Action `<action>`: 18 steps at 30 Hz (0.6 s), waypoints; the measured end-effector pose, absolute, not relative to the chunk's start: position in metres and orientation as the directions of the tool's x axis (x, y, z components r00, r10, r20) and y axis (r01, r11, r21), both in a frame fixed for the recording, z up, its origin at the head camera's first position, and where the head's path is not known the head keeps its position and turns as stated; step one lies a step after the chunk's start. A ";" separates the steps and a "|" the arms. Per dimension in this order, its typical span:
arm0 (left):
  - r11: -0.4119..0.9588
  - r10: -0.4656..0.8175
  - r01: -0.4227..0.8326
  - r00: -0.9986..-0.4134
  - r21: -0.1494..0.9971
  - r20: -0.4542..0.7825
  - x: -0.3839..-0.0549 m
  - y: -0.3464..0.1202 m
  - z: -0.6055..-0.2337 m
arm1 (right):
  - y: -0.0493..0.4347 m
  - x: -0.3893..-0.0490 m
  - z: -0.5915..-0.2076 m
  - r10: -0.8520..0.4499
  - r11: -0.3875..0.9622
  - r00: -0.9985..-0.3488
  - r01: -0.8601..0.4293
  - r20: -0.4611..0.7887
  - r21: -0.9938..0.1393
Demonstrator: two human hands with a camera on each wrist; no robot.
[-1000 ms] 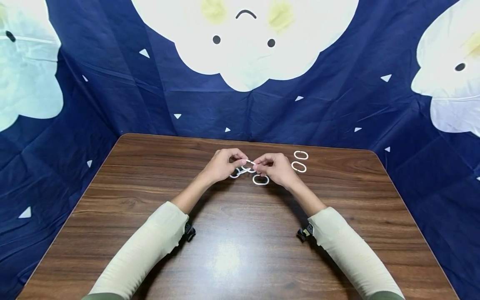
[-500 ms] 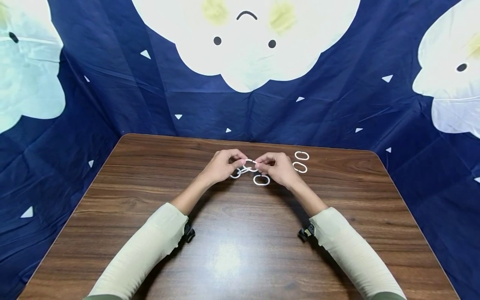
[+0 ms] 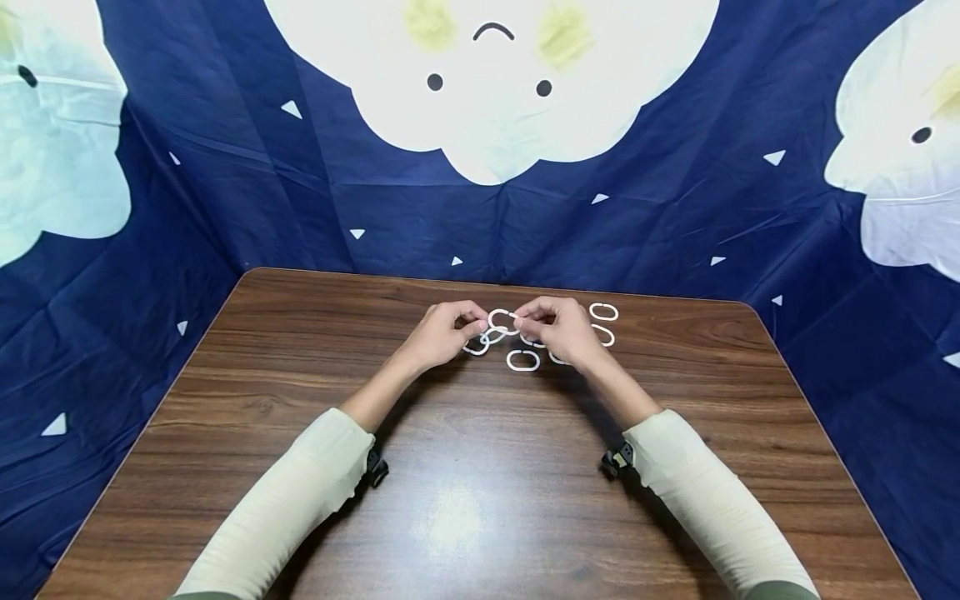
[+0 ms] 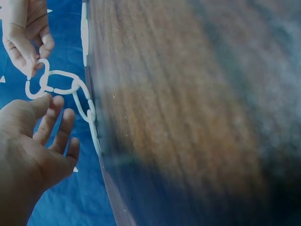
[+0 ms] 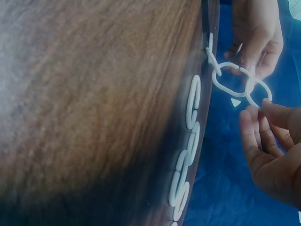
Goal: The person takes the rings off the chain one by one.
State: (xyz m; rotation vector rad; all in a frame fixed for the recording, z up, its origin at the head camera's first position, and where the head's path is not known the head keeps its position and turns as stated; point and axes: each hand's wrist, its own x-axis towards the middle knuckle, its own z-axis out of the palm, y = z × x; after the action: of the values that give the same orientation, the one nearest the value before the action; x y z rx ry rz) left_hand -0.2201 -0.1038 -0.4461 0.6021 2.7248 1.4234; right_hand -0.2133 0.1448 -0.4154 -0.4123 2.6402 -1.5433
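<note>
My left hand (image 3: 448, 331) pinches an oval white plastic chain link (image 4: 66, 73) between thumb and forefinger, its other fingers spread loosely. This link is threaded with further links (image 4: 79, 104), which trail down to the far part of the table. My right hand (image 3: 561, 331) pinches another white link (image 5: 269, 89), which has a gap in its side and passes through the left hand's link. Both hands face each other just above the tabletop, a short way apart.
Loose white links lie around the right hand: one link (image 3: 522, 351) in front, one link (image 5: 194, 101) beneath it, two links (image 3: 603, 305) farther right. The brown wooden table (image 3: 450, 433) ends close behind the hands, with a dark blue cloud-print curtain (image 3: 300, 200) beyond.
The right hand has shifted slightly right and the pinched link has risen a little. The left hand has drawn slightly left. Loose links under the right hand now show.
</note>
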 end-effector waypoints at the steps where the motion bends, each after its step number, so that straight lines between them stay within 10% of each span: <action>1: 0.512 0.339 0.332 -0.926 0.793 0.168 -0.220 -0.104 -0.446 | 0.145 -0.214 -0.415 -0.256 0.465 -0.963 -0.204 0.089 -0.862; 18: 0.522 0.340 0.324 -0.927 0.789 0.157 -0.221 -0.106 -0.446 | 0.145 -0.216 -0.401 -0.259 0.398 -0.957 -0.227 0.129 -0.889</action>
State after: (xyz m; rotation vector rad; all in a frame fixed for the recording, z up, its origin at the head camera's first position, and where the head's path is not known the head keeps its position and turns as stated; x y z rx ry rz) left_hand -0.2209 -0.1057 -0.4465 0.5948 2.7252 1.4076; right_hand -0.2158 0.1451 -0.4008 -0.4527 2.6012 -1.6466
